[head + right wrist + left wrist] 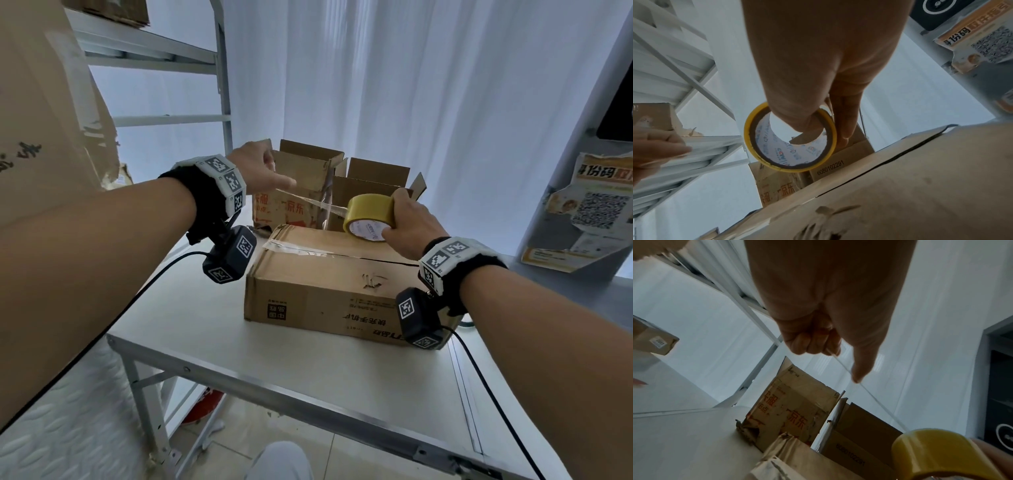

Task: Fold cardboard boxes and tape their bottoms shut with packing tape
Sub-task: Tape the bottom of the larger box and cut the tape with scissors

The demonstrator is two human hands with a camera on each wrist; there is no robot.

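Tape roll (370, 216) gripped by right hand (409, 226); left hand (262, 168) pinches its strip above box (329, 274), open boxes (308, 178) behind.

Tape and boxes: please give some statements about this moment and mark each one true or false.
1. The right hand holds the tape roll. True.
2. The left hand lies flat on the box. False: it pinches the tape strip, raised above the box.
3. The box's seam is fully taped. False: only its left end has tape.
4. Two open boxes stand behind. True.
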